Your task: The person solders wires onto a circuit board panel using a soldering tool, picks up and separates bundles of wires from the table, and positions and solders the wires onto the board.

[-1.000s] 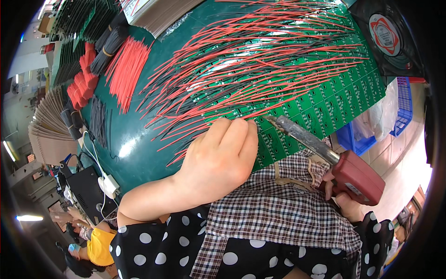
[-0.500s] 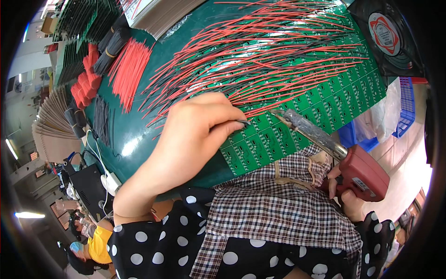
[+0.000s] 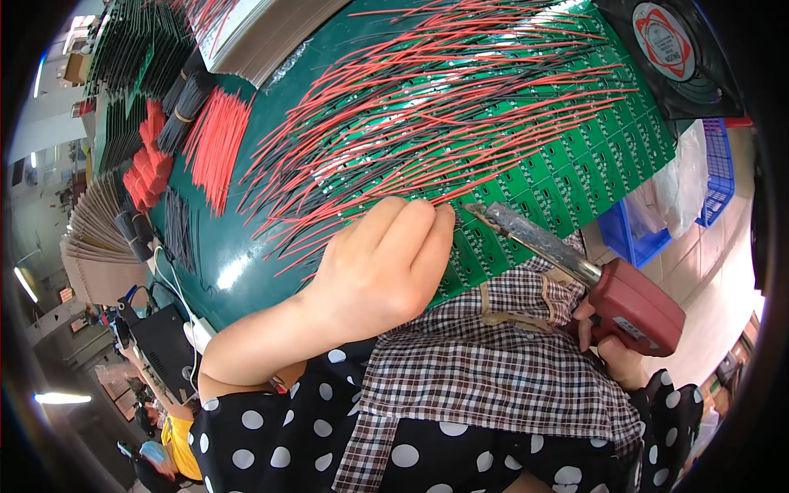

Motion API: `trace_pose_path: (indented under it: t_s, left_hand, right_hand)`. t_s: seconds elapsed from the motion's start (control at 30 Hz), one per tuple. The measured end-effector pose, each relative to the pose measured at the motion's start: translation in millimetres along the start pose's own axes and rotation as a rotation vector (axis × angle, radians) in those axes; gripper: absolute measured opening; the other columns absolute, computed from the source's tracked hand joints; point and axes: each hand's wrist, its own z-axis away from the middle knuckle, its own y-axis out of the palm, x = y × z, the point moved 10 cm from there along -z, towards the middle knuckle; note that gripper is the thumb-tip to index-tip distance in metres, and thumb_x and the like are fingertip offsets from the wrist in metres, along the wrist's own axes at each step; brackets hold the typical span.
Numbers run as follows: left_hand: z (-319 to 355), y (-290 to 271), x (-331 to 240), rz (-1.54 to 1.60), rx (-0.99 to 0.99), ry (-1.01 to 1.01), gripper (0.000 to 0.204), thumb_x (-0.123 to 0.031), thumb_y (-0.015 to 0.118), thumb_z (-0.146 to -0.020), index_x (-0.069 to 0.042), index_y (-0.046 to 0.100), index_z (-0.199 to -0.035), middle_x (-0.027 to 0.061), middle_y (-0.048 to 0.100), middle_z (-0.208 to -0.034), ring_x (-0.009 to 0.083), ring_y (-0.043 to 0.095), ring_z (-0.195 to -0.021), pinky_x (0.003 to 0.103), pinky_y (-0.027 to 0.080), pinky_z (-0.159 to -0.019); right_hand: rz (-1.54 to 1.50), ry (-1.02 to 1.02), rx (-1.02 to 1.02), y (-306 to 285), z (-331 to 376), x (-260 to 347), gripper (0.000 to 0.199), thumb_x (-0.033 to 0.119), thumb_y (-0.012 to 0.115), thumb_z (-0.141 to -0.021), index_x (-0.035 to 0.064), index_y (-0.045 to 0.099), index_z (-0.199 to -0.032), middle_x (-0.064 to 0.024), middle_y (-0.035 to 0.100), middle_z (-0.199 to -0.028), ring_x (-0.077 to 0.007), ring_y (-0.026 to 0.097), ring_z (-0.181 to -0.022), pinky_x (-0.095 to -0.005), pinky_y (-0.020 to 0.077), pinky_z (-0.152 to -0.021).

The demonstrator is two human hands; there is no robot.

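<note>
My left hand (image 3: 390, 267) is closed over the near left part of a green circuit board panel (image 3: 567, 182). Its thumb is hidden, and I cannot make out what the curled fingers hold. Red and black wires (image 3: 444, 115) lie across the panel in long rows, their free ends pointing left. In my right hand (image 3: 620, 361) is a soldering gun (image 3: 637, 308) with a dark red body. Its metal barrel points up and left, and the dark tip sits just right of my left fingertips, over the panel.
Red wire bundles (image 3: 218, 152) and black ones (image 3: 182, 111) lie at the left of the green table (image 3: 275, 164). A paper stack (image 3: 263, 41) stands at the back. A black fan (image 3: 715, 86) is at the far right, above a blue basket (image 3: 717, 177). Another person (image 3: 182, 448) sits lower left.
My left hand has turned over, with its knuckles up and its fingers curled; the dark piece in its pinch is now hidden. The soldering gun tip has shifted slightly left, and the whole view has shifted a little.
</note>
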Motion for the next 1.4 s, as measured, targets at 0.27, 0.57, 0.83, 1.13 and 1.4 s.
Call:
trace_pose_path:
  t_s: [0.27,0.57,0.83,1.13,1.4]
  left_hand:
    - [0.8,3.6,-2.3,-0.009,0.072,-0.013,0.033,-0.002,0.060,-0.062,0.008,0.061,-0.094,0.0113,0.054,-0.079,0.0228,0.054,-0.065,0.030,0.046,-0.054]
    - [2.5,3.7,-2.9,-0.034,0.055,-0.034,0.033,-0.001,0.060,-0.063,0.009,0.061,-0.094,0.0108,0.053,-0.079,0.0224,0.054,-0.065,0.030,0.046,-0.054]
    - [3.1,4.6,-3.6,-0.048,0.063,-0.037,0.034,-0.002,0.059,-0.063,0.009,0.060,-0.095,0.0111,0.053,-0.081,0.0226,0.055,-0.067,0.030,0.047,-0.055]
    - [-1.3,1.0,0.7,-0.061,0.048,-0.020,0.027,-0.005,0.060,-0.064,0.005,0.059,-0.089,0.0059,0.047,-0.076,0.0166,0.052,-0.068,0.025,0.047,-0.049]
    - [-13.0,-0.1,3.6,0.089,-0.054,-0.082,0.030,0.006,0.064,-0.061,0.005,0.064,-0.090,0.0095,0.056,-0.078,0.0223,0.056,-0.065,0.030,0.045,-0.054]
  right_hand:
    - [-0.126,0.158,0.048,4.5,0.3,-12.4,0.082,0.005,0.075,-0.067,-0.0046,0.031,-0.135,-0.0159,0.059,-0.109,-0.0161,0.059,-0.089,-0.0256,0.0492,-0.074]
    - [0.046,0.113,0.077,-7.5,1.1,-25.3,0.081,0.009,0.076,-0.068,-0.0043,0.033,-0.135,-0.0118,0.063,-0.101,-0.0151,0.060,-0.089,-0.0266,0.0494,-0.075]
    - [-0.055,0.053,-0.059,-2.9,4.7,-4.5,0.074,0.016,0.075,-0.073,-0.0036,0.036,-0.133,-0.0111,0.062,-0.099,-0.0160,0.059,-0.077,-0.0268,0.0475,-0.070]
    - [0.071,-0.017,-0.014,2.3,-4.5,3.7,0.078,0.046,0.070,-0.077,-0.0025,0.035,-0.128,-0.0136,0.057,-0.100,-0.0132,0.051,-0.054,-0.0218,0.0414,-0.045]
    - [0.070,-0.037,-0.057,-3.3,-0.8,4.2,0.076,0.047,0.069,-0.078,-0.0035,0.038,-0.125,-0.0125,0.057,-0.098,-0.0125,0.051,-0.055,-0.0221,0.0404,-0.046]
